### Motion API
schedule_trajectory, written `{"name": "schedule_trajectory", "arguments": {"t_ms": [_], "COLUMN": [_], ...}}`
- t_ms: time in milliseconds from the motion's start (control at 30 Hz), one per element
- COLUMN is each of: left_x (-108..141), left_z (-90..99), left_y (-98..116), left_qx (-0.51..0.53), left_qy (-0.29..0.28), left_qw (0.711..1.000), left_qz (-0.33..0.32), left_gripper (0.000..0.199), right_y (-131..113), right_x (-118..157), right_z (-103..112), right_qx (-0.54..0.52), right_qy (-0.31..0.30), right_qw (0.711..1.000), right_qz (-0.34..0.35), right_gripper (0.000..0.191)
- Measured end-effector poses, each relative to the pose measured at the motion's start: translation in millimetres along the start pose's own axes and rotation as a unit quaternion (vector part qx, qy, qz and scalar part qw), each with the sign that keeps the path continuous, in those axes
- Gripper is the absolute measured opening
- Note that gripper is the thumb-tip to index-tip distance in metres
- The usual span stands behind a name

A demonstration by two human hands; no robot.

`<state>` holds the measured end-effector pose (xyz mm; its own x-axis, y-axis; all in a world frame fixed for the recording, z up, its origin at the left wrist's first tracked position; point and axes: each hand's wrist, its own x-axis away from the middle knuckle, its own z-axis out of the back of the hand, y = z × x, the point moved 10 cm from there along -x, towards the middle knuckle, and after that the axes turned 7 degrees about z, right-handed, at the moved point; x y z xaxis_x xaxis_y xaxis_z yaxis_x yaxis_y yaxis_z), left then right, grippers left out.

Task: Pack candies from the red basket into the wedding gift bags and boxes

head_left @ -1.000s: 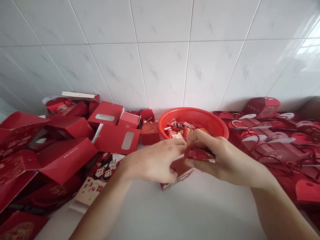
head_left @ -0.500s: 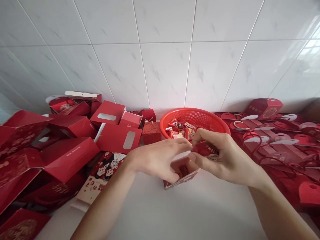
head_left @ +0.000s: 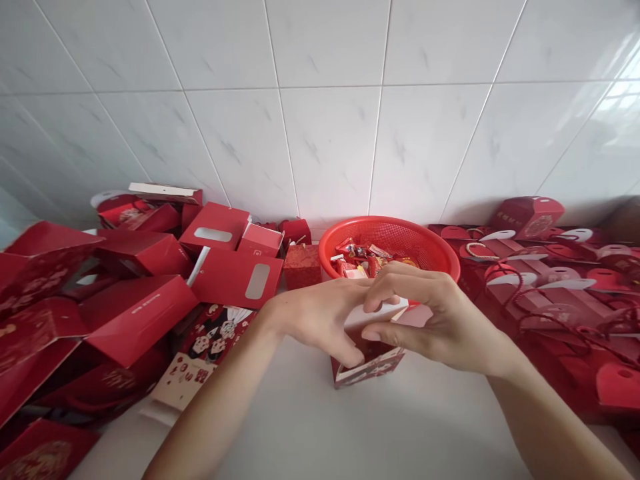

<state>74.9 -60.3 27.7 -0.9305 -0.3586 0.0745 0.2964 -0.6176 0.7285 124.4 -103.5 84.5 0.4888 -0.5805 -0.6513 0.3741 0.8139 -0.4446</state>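
A small red box point(head_left: 373, 368) with an open top stands on the white table in front of the basket. My left hand point(head_left: 320, 317) grips its left side, thumb inside the near wall and fingers over the far side. Over the box's opening is my right hand point(head_left: 425, 317), its thumb and index finger spread apart with nothing seen between them. Its other fingers are partly hidden. Behind both hands, a red plastic basket point(head_left: 425, 245) holds wrapped sweets point(head_left: 377, 252). The inside of the box is dark and mostly covered by my hands.
Red cardboard boxes point(head_left: 135, 303) are heaped at the left, beside a patterned box point(head_left: 215, 333) and a cream panel point(head_left: 184, 381). Rows of red boxes with cord handles point(head_left: 560, 293) fill the right. A tiled wall point(head_left: 330, 147) rises behind the table point(head_left: 320, 427).
My right hand has moved slightly left over the box, and its fingers have opened. The dark red piece with lettering by its fingers is no longer seen there. The box has shifted slightly right.
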Motion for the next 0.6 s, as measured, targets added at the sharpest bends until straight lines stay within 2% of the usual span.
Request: {"name": "schedule_trajectory", "arguments": {"t_ms": [100,200,300,367,433,500,533,600], "left_x": [0.8,0.8,2.4,4.6,6.3,5.7,4.3,1.9], "left_z": [-1.8,-2.2,6.5,19.5,35.4,44.4,43.6,31.8], "left_y": [-1.1,4.6,5.9,0.5,-13.0,-35.1,-49.4,-83.1], "left_qx": [-0.017,-0.036,-0.009,0.033,0.047,-0.008,-0.055,-0.158], "left_qy": [-0.007,-0.015,-0.008,0.014,0.052,0.075,0.067,0.013], "left_qw": [1.000,0.999,1.000,0.999,0.997,0.993,0.987,0.957], "left_qz": [0.009,-0.015,-0.026,-0.015,0.022,0.090,0.137,0.243], "left_gripper": [0.050,0.058,0.046,0.034,0.027,0.027,0.024,0.017], "right_y": [1.7,9.6,21.9,29.0,32.9,34.7,35.1,36.6], "right_x": [1.2,4.6,10.7,14.9,17.3,18.7,19.2,20.5], "right_z": [7.5,15.4,16.3,15.0,12.0,5.0,0.5,-7.0], "right_qx": [0.017,0.055,0.102,0.124,0.136,0.138,0.137,0.135], "right_qy": [0.001,-0.011,-0.058,-0.087,-0.110,-0.139,-0.156,-0.184], "right_qw": [1.000,0.997,0.987,0.980,0.975,0.972,0.969,0.965], "right_qz": [-0.017,-0.058,-0.106,-0.127,-0.135,-0.133,-0.130,-0.133], "right_gripper": [0.007,0.009,0.012,0.016,0.020,0.013,0.008,0.014]}}
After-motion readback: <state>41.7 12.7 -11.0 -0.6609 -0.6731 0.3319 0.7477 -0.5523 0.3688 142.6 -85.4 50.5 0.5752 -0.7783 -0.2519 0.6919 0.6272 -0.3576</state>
